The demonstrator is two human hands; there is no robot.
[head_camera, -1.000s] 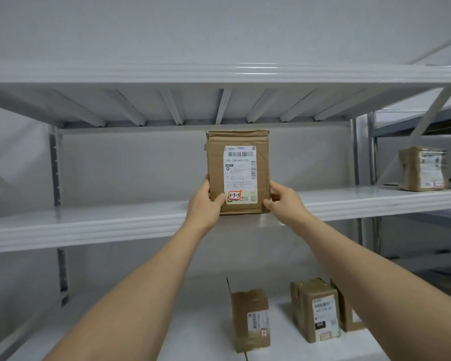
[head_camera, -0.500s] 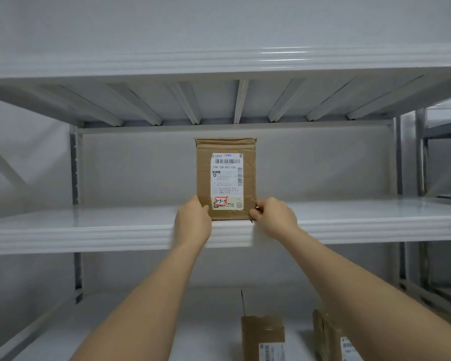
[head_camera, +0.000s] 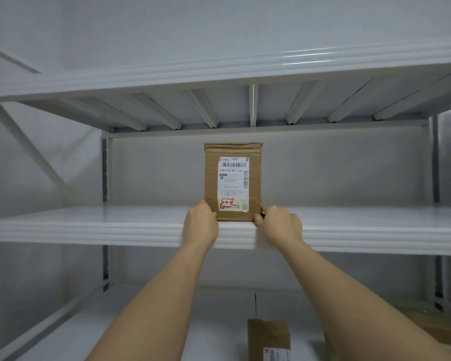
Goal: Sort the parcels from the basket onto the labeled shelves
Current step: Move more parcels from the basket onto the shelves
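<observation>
Brown cardboard parcel [head_camera: 232, 181] upright on the middle shelf [head_camera: 89, 225], near its front edge (label marked 3-3-5 facing out). Left hand [head_camera: 200, 224] and right hand [head_camera: 280, 223] grasping its lower corners. Another parcel [head_camera: 268, 337] on the shelf below.

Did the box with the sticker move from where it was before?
Yes. The box was held in front of the shelf edge; now it stands upright on it, further back, both hands at its bottom corners.
</observation>
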